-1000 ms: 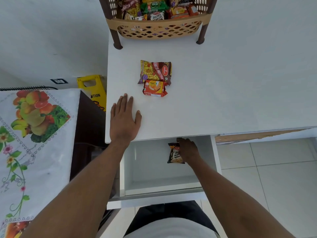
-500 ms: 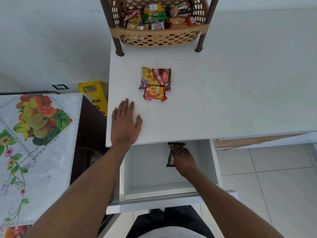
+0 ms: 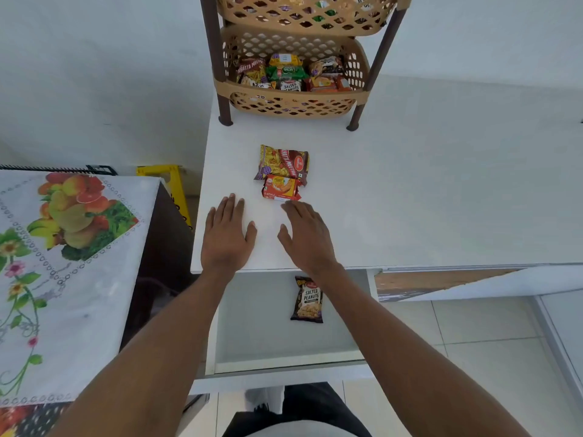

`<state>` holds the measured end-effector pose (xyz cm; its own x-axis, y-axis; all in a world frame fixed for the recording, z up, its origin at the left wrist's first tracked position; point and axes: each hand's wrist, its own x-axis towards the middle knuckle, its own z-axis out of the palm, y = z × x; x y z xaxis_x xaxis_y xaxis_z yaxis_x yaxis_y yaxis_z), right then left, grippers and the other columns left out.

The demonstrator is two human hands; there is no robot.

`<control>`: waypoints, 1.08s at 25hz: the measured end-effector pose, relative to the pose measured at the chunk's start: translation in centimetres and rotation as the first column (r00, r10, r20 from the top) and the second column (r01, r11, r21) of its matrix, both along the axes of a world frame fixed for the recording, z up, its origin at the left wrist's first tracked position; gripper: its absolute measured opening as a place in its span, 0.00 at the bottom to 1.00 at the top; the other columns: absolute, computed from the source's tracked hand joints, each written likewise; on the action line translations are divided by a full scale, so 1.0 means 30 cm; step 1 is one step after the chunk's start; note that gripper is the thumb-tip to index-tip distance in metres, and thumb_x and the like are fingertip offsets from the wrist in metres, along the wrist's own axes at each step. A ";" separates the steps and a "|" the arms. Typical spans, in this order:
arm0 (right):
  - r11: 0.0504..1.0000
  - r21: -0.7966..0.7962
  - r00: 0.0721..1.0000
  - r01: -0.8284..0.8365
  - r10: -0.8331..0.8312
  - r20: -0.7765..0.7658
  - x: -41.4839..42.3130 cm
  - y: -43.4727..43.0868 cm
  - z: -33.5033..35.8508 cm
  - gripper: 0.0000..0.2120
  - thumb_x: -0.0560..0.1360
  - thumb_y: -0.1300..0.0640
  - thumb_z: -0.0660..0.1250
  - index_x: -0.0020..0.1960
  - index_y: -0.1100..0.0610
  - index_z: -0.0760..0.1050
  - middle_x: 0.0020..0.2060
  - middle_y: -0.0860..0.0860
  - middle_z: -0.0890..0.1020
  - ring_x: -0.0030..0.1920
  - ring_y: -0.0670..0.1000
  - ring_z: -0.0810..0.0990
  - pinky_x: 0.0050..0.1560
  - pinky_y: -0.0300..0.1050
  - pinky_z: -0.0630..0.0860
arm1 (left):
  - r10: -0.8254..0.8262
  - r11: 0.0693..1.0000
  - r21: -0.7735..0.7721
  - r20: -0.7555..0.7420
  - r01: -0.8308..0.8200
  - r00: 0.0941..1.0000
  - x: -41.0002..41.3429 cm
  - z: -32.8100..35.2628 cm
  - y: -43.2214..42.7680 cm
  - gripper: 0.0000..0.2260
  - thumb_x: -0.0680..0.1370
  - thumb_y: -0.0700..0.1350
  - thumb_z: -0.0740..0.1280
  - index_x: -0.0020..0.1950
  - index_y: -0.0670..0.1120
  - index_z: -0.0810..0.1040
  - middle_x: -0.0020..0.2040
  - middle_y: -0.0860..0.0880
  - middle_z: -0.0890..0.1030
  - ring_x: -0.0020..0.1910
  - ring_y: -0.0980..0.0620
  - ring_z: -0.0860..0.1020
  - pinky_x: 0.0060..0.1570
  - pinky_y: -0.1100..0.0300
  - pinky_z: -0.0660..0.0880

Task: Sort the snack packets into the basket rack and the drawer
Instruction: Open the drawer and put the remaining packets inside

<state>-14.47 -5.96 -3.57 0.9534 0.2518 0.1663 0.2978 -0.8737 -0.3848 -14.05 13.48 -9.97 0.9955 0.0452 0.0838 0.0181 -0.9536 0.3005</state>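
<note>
A yellow and maroon snack packet lies on the white table, with a small orange biscuit packet touching its near edge. My right hand hovers flat and empty just in front of the orange packet, fingers straight. My left hand rests flat on the table near the front edge. A black salted peanuts packet lies alone in the pulled-out white drawer under the table. The tan basket rack stands at the back, its lower basket holding several packets.
A cloth with fruit print covers a dark cabinet at the left. A yellow floor sign stands behind it beside the table. Tiled floor lies to the right of the drawer. The rack's brown legs stand on the table.
My right hand let go of the peanuts packet in the drawer and rose onto the table toward the orange packet. The camera tilted up, showing more of the rack. My left hand stayed put.
</note>
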 end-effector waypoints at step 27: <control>0.981 0.150 0.291 -0.123 0.181 -0.940 -0.183 -0.150 -0.037 0.27 0.73 0.52 0.76 0.71 0.53 0.77 0.61 0.49 0.84 0.59 0.49 0.83 0.59 0.45 0.81 | -0.002 1.000 0.013 0.007 0.002 1.000 0.004 -0.006 0.003 0.29 0.86 0.57 0.54 0.84 0.46 0.63 0.85 0.44 0.62 0.85 0.45 0.58 0.85 0.44 0.54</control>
